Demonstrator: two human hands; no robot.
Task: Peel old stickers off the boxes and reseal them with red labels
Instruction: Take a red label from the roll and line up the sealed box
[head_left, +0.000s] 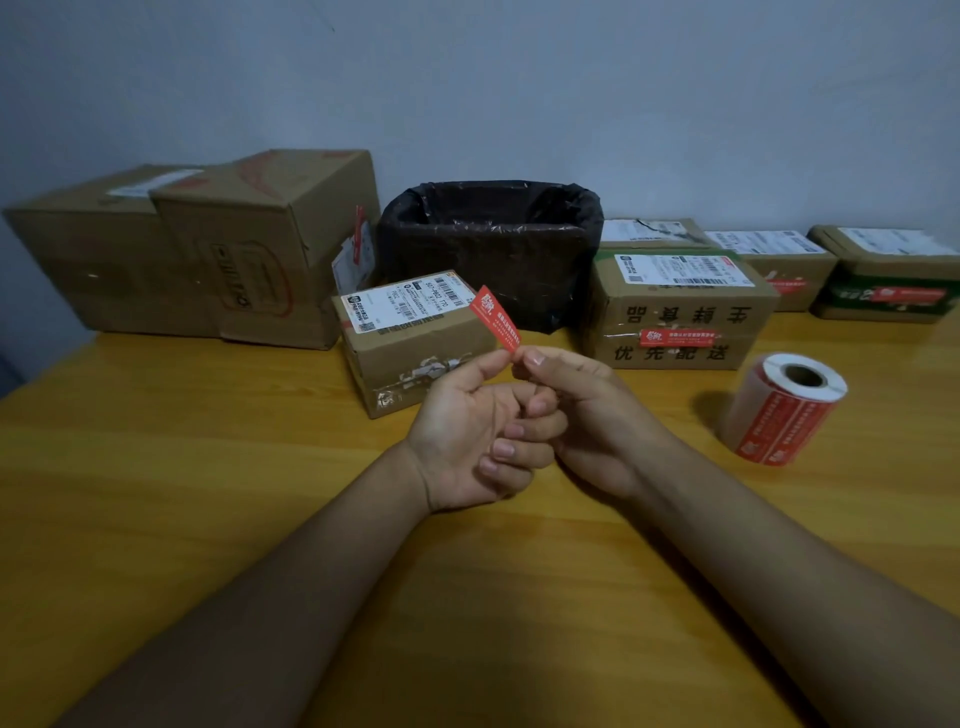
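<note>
Both hands meet above the middle of the wooden table (208, 467). My left hand (467, 436) and my right hand (582, 410) pinch the lower end of a red label (496, 319), which sticks up and to the left from the fingertips. Just behind it stands a small cardboard box (415, 343) with a white shipping sticker on top and torn sticker remains on its front. A roll of red labels (784, 410) lies on the table to the right.
A bin lined with a black bag (493, 249) stands at the back centre. Two large cardboard boxes (197, 249) sit at back left. On the right are a box with a red label on its front (675, 317) and several smaller boxes (883, 280).
</note>
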